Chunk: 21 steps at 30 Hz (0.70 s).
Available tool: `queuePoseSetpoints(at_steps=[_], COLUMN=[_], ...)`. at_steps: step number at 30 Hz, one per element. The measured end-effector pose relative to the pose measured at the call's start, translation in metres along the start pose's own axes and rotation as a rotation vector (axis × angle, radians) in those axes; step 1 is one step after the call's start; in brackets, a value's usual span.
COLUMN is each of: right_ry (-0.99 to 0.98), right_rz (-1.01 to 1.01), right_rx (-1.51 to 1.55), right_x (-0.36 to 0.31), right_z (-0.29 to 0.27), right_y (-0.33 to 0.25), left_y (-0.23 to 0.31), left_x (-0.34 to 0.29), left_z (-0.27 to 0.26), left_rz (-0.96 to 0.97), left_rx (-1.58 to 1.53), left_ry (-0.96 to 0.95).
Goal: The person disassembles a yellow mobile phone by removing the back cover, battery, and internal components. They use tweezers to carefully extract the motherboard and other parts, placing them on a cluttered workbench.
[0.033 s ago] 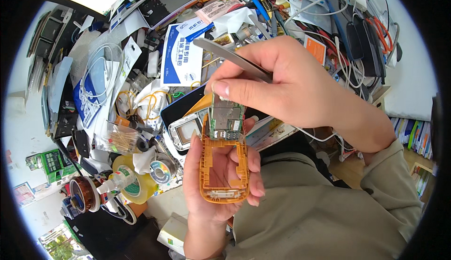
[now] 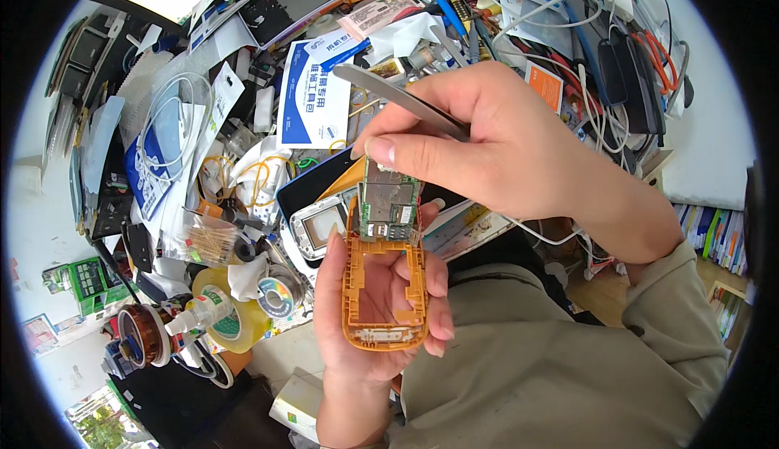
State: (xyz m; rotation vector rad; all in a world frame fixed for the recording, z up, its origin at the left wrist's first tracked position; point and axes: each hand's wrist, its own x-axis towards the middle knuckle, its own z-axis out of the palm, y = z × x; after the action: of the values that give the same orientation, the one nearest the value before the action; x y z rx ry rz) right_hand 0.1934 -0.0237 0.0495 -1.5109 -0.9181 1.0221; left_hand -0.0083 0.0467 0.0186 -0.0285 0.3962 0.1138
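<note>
My left hand cradles an orange plastic phone frame, thumb along its left side and fingers behind and around its right edge. A green circuit board with metal shields stands at the frame's upper end, overlapping it. My right hand pinches the board's top edge between thumb and forefinger. The same hand also holds grey metal tweezers, their blunt end pointing up and left. Whether the board is seated in the frame I cannot tell. Just left of it lies a white and grey phone housing.
The bench is heaped with papers, cables and tools. A white and blue packet lies beyond my hands. At left are a solder reel, a yellow tape roll, a clear bottle and a bag of swabs.
The orange frame and the circuit board have shifted very slightly to the left. Both hands keep the same grip.
</note>
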Motion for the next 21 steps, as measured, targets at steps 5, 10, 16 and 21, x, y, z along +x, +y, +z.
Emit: queuePoseSetpoints(at_steps=[5, 10, 16, 21], right_ry=[-0.018, -0.072, -0.123, -0.174], right_rz=[0.014, 0.056, -0.122, -0.137], right_rx=[0.034, 0.093, -0.066, 0.004], right_x=[0.006, 0.004, -0.002, -0.019], right_z=[0.005, 0.003, 0.006, 0.009], right_y=[0.000, -0.004, -0.004, -0.011], left_y=[0.006, 0.010, 0.008, 0.007], left_x=[0.003, 0.003, -0.002, -0.005], left_z=[-0.006, -0.011, -0.015, -0.015], left_rz=[0.041, 0.046, 0.066, 0.056], left_rx=[0.031, 0.019, -0.009, 0.051], left_ry=[-0.048, -0.103, -0.182, -0.204])
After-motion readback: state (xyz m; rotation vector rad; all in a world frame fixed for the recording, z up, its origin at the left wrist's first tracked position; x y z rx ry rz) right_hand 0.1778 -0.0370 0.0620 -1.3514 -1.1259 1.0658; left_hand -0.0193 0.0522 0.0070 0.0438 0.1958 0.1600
